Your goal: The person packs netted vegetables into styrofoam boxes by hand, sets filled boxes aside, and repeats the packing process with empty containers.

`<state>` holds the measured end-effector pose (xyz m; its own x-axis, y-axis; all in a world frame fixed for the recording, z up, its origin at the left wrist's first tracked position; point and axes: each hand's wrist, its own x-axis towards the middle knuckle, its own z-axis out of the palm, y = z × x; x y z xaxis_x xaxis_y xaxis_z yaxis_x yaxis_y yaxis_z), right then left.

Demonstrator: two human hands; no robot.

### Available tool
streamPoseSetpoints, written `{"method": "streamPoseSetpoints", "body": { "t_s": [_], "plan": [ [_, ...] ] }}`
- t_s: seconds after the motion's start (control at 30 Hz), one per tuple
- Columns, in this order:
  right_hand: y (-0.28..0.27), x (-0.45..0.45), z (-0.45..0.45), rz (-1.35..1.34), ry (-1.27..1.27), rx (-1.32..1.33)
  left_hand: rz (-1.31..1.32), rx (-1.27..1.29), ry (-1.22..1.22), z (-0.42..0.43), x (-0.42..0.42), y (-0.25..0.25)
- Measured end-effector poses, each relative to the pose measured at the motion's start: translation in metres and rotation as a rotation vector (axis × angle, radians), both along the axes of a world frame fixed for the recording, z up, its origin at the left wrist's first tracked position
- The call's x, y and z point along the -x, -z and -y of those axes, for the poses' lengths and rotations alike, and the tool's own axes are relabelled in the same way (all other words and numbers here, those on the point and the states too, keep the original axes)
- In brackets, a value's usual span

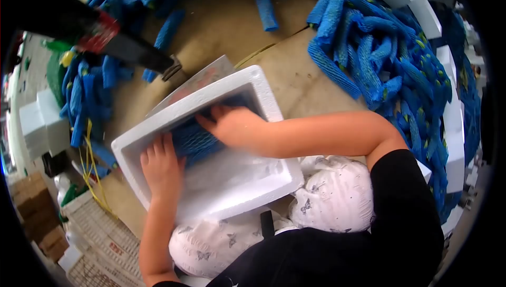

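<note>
A white foam box sits tilted in front of me, near my lap. Along its far inner side lie long items in blue netting; what the netting wraps is hard to make out in there. My left hand reaches into the box's left end, fingers stretched out flat and close together by the end of the blue items. My right hand comes in over the far side, thumb and fingers apart on the blue netting, slightly blurred. Some of its fingertips are hidden. The near part of the box shows white bottom.
Big heaps of blue-netted items with greenish ends lie on the tan table at right, back and left. A dark post juts in from upper left. A printed panel stands behind the box; white foam blocks stand left.
</note>
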<state>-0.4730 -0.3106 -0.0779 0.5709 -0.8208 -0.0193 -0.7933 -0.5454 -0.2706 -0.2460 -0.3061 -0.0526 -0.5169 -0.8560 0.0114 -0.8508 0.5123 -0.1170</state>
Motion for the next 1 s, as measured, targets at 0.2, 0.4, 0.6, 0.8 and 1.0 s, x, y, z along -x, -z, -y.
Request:
{"method": "streamPoseSetpoints", "body": {
  "t_s": [0.2,0.4,0.6,0.8,1.0],
  "plan": [
    [-0.045,0.1,-0.002,0.684,0.033,0.649,-0.09,0.167,0.187,0.013,0.003,0.027],
    [0.138,0.291,-0.057,-0.231,1.121,-0.221,-0.275,0.011,0.16,0.007,-0.009,0.037],
    [0.084,0.279,0.0,0.582,1.126,0.186,-0.256,-0.049,0.087,0.002,-0.019,0.043],
    [0.115,0.325,0.167,-0.08,1.632,-0.195,-0.253,-0.085,0.111,0.007,-0.03,0.048],
    [0.101,0.244,0.11,0.047,1.004,-0.069,-0.277,-0.1,0.085,0.004,-0.026,0.048]
  ]
}}
